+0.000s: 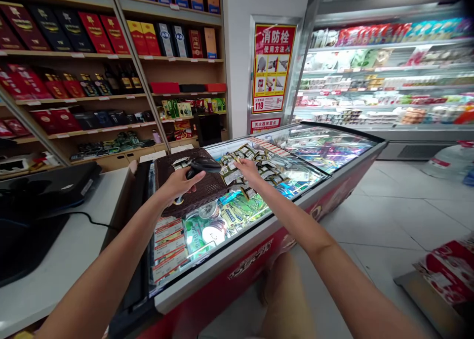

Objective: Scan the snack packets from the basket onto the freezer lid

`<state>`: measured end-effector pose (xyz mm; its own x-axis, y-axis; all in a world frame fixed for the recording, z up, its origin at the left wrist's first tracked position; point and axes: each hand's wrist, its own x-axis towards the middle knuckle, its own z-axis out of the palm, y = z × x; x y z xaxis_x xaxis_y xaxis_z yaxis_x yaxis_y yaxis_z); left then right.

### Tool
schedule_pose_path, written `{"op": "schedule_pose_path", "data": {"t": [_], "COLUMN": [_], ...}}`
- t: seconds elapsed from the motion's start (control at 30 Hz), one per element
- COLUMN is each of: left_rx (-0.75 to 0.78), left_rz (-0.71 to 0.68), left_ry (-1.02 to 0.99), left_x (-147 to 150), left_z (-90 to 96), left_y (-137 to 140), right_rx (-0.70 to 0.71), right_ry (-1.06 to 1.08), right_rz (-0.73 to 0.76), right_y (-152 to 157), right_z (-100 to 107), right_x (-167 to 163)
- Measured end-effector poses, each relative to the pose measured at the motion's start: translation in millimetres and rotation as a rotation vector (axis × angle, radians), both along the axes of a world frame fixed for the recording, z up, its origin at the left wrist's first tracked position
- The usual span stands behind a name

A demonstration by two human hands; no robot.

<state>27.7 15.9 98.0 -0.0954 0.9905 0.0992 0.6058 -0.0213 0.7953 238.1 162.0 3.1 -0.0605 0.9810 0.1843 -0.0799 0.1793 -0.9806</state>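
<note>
My left hand is closed around a black handheld barcode scanner, whose head points right toward the packets. Beneath that hand a dark brown woven basket rests on the glass top of a chest freezer, with a few packets in it. My right hand pinches the edge of a small gold-and-black snack packet, just right of the scanner head. Around and behind this hand, a heap of similar snack packets is spread over the glass.
The lit chest freezer holds ice creams under its glass. Left stands a white counter with a black monitor and a cable. Shelves of boxed bottles line the back wall. An open display fridge and water jugs are at right.
</note>
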Motion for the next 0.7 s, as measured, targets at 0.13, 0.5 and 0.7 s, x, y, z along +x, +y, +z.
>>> {"op": "schedule_pose_path", "data": {"t": [0.13,0.5,0.7], "left_rx": [-0.005,-0.015,-0.015], "left_rz": [-0.034,-0.038,-0.01], "left_ry": [0.028,0.05,0.044], "left_x": [23,42,26], "left_z": [3.1,-0.7,-6.8], "left_y": [2,3,4], "right_rx": [0.003,0.018,-0.152], "right_ry": [-0.005,0.056,-0.133], "right_rz": [-0.049,-0.09,-0.335], "right_y": [-7,-5,12], "right_z": [-3,-15,-41], "right_x": [28,60,75]}}
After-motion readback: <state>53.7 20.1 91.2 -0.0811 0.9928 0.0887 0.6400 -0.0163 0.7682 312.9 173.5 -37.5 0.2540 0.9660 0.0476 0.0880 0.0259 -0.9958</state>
